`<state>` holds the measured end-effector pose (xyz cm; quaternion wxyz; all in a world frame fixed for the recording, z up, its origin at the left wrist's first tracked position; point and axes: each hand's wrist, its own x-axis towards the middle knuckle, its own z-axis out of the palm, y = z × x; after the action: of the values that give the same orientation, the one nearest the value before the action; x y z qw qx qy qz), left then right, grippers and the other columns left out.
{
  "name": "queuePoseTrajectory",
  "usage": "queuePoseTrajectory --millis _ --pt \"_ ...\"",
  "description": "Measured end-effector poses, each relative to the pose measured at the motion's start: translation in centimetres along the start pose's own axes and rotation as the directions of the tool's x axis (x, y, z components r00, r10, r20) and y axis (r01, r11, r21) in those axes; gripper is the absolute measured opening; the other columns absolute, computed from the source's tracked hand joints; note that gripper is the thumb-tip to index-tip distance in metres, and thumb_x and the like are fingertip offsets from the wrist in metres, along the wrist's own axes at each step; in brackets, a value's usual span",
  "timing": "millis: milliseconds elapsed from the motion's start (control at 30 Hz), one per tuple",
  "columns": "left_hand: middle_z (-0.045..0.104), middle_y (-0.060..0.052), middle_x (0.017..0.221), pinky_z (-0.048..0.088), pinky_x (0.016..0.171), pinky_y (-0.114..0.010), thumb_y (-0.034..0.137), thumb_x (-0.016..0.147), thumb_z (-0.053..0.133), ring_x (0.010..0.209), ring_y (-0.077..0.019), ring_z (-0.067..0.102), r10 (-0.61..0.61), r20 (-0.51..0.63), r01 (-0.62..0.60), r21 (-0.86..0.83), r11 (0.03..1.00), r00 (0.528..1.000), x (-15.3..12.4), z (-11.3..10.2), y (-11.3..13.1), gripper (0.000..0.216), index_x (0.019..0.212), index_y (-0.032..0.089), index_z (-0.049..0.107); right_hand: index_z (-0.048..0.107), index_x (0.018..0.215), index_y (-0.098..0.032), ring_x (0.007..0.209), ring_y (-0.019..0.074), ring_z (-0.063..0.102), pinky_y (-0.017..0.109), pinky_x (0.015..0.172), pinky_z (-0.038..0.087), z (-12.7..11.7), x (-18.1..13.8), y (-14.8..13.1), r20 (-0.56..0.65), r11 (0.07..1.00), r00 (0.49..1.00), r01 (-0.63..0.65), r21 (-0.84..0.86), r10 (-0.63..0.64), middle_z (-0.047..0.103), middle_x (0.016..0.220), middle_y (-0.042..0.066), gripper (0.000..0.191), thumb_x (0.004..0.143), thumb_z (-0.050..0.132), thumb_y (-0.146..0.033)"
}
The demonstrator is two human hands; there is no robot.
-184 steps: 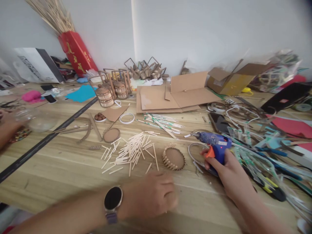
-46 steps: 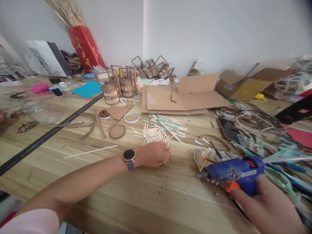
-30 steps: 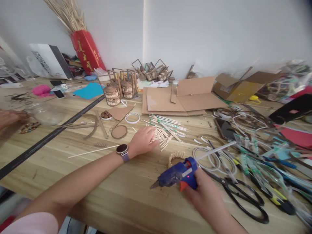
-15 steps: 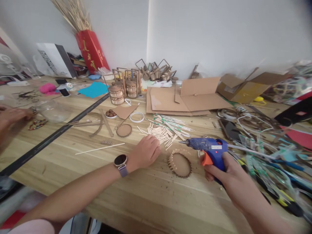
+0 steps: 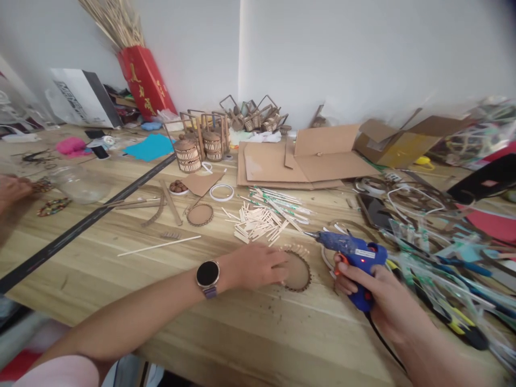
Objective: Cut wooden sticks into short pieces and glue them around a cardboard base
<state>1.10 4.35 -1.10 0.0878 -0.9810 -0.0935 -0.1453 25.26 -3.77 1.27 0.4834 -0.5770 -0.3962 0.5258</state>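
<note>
My right hand (image 5: 365, 287) grips a blue hot glue gun (image 5: 355, 248) with an orange trigger and a lit red light; its nozzle points left. My left hand (image 5: 262, 266), with a watch (image 5: 208, 274) on the wrist, has its fingers bent down at the left rim of a round cardboard base (image 5: 299, 273). Short pale sticks stand along part of that rim. What the fingertips pinch, if anything, is hidden. Just behind my left hand lies a pile of short wooden sticks (image 5: 258, 221). A second round cardboard base (image 5: 200, 215) lies farther left.
Small lidded stick baskets (image 5: 188, 154) stand behind a white ring (image 5: 221, 192). Flat cardboard (image 5: 270, 164) lies at the back. Pliers (image 5: 463, 325), plastic wrappers and cords crowd the right. Another person's hand (image 5: 14, 192) is at the left edge, near a glass jar (image 5: 83, 185).
My left hand has moved right from the stick pile to the left rim of the round base. The glue gun has shifted slightly right and down, and its nozzle now tilts upward.
</note>
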Motion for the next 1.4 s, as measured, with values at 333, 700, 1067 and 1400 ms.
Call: queuePoseTrajectory --millis 333,700,1067,1400 --pt "0.062 -0.005 0.087 0.043 0.060 -0.029 0.016 0.098 0.041 0.079 -0.0202 0.059 -0.198 0.040 0.188 0.173 0.967 0.979 -1.8 -1.1 0.6 0.018 0.092 0.017 0.058 0.072 0.075 -0.016 0.058 0.0155 0.053 0.027 0.053 0.043 0.8 -0.2 0.4 -0.028 0.988 0.999 0.010 -0.151 -0.014 0.065 0.068 0.004 0.042 0.056 0.085 -0.050" --pt "0.056 -0.001 0.069 0.041 0.052 -0.029 0.018 0.099 0.041 0.061 -0.0163 0.057 -0.188 -0.099 0.203 0.184 0.962 0.977 -2.8 -1.1 1.8 0.026 0.075 0.018 0.050 0.070 0.069 -0.019 0.058 0.0172 0.052 0.029 0.054 0.042 1.6 -0.6 0.8 -0.057 0.905 0.989 0.104 -0.413 -0.139 0.060 0.059 0.000 0.032 0.062 0.077 -0.050" --pt "0.056 -0.001 0.070 0.044 0.049 -0.027 0.016 0.098 0.041 0.056 -0.0143 0.054 -0.193 -0.151 0.202 0.052 0.978 0.970 -4.0 -3.9 6.5 0.021 0.082 0.016 0.054 0.072 0.072 -0.020 0.062 0.0181 0.054 0.028 0.057 0.044 0.3 0.4 1.2 -0.026 0.885 0.995 0.077 -0.460 -0.099 0.063 0.064 0.000 0.025 0.066 0.076 -0.044" --pt "0.057 -0.002 0.074 0.042 0.052 -0.027 0.017 0.100 0.039 0.062 -0.0161 0.056 -0.258 -0.089 0.270 0.167 0.948 0.962 -4.2 -1.0 2.2 0.022 0.083 0.016 0.053 0.070 0.070 -0.018 0.053 0.0144 0.048 0.026 0.048 0.039 0.3 0.1 1.1 -0.047 0.885 0.992 0.085 -0.458 -0.120 0.056 0.055 -0.002 0.026 0.065 0.078 -0.043"
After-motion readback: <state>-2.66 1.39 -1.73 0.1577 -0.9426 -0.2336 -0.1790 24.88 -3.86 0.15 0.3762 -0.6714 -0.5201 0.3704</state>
